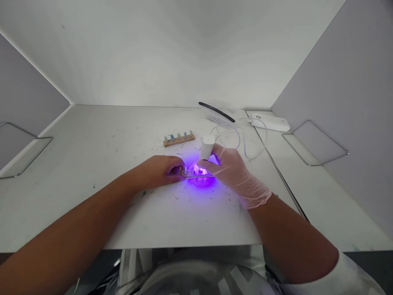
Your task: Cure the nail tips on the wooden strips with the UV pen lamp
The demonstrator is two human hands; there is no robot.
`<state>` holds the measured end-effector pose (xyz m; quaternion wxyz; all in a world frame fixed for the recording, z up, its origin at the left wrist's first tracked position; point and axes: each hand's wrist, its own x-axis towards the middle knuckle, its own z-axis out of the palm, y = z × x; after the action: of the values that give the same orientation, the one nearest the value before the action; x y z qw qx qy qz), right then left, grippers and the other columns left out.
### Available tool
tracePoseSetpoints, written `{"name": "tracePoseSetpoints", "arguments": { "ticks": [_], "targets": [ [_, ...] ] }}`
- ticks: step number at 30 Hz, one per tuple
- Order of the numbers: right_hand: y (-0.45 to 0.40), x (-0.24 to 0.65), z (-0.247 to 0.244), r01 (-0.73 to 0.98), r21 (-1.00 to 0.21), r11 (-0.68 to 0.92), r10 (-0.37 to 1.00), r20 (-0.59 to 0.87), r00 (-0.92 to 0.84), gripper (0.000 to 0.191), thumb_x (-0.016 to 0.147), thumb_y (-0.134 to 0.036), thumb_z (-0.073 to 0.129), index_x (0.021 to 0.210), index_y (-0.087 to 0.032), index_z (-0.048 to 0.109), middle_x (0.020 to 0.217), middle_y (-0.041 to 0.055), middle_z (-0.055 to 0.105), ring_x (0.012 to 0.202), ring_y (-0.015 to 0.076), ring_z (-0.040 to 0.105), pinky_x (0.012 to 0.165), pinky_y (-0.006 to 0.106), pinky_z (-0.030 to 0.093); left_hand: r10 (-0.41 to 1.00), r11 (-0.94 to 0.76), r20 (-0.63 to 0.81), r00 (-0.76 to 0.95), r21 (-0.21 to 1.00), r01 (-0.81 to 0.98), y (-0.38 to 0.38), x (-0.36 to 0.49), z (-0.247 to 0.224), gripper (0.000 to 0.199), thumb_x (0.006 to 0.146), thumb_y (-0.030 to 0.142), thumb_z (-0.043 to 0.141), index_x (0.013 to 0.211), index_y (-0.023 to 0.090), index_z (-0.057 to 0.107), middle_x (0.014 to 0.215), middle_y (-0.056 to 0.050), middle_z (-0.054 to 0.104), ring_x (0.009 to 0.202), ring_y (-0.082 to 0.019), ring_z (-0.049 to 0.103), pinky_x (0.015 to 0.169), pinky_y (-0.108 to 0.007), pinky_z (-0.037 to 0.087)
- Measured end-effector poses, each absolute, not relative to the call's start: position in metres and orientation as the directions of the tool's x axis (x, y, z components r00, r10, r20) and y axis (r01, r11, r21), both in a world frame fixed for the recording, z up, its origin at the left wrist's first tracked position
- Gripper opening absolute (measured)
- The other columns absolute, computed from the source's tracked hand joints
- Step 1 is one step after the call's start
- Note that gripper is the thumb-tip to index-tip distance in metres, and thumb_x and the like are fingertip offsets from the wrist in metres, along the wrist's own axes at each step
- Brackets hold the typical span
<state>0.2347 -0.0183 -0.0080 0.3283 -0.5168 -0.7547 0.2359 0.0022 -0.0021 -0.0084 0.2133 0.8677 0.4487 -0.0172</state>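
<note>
My right hand [229,164], in a thin translucent glove, is closed around a white handheld UV lamp [208,146]. The lamp points down and throws bright violet light on a narrow holder strip [188,176] with small upright pieces on it. Bare, my left hand [161,170] has its thumb and fingers closed on the strip's left end. Glare and my right fingers hide much of the strip's right part. Just behind the lamp lies a similar wooden strip [179,141], carrying several small clear, bluish pieces in a row; neither hand touches it.
A white cable [245,143] loops over the table to a white box-shaped device [270,122] at the back right. A black curved bar [216,111] lies near the back wall beside clear plastic. Wire frames [319,143] stand at both sides. Dark specks dot the white tabletop [129,135].
</note>
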Motion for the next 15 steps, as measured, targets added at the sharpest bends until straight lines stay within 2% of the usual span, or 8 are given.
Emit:
{"name": "tracePoseSetpoints", "arguments": {
  "ticks": [15],
  "targets": [
    [-0.0179, 0.2347, -0.0080, 0.630, -0.690, 0.358, 0.934, 0.253, -0.253, 0.027, 0.080, -0.048, 0.064, 0.082, -0.021, 0.063, 0.056, -0.0058, 0.045, 0.050, 0.0080, 0.034, 0.053, 0.025, 0.029, 0.777, -0.494, -0.237, 0.584, 0.344, 0.798, -0.0029, 0.0031, -0.0073, 0.024, 0.083, 0.043, 0.054, 0.093, 0.022, 0.062, 0.083, 0.000, 0.064, 0.070, -0.014, 0.054, 0.061, -0.026, 0.035]
  ]
}}
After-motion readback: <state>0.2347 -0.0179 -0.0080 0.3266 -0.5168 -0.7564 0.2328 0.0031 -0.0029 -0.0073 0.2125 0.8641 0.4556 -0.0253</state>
